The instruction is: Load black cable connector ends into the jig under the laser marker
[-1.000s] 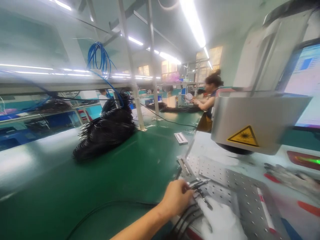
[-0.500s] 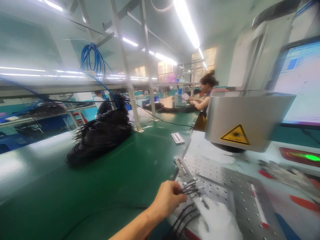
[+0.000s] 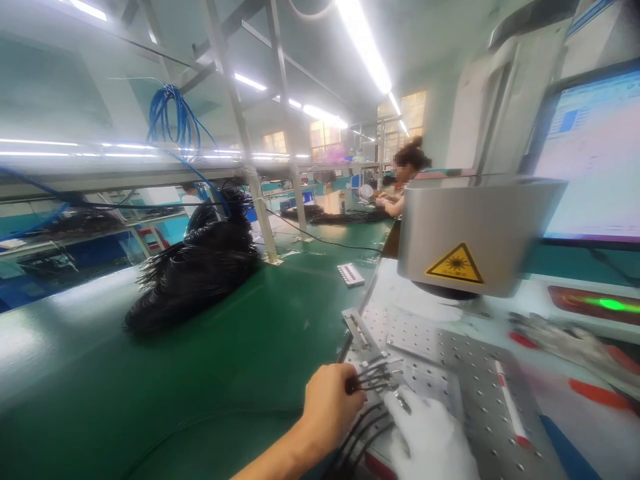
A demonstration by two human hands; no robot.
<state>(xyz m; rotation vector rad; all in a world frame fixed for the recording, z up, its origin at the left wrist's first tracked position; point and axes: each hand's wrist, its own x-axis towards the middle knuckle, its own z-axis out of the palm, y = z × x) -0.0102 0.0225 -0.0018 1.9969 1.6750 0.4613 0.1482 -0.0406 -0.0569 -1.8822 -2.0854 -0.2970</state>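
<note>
We see work midway: few black cables (image 3: 367, 427) laid on drilled metal plate (image 3: 450, 360) at counter (image 3: 200, 373) near edge, big cable heap (image 3: 195, 273) at far-left side untouched. Left hand (image 3: 327, 403) pinched shut on cable ends (image 3: 375, 379). Right hand (image 3: 433, 440), white-gloved, lies flat, fingers loosely apart, pressing cables beside it.

L hand (image 3: 327, 407) bare, no sleeve; R hand (image 3: 430, 440) in white glove.
</note>
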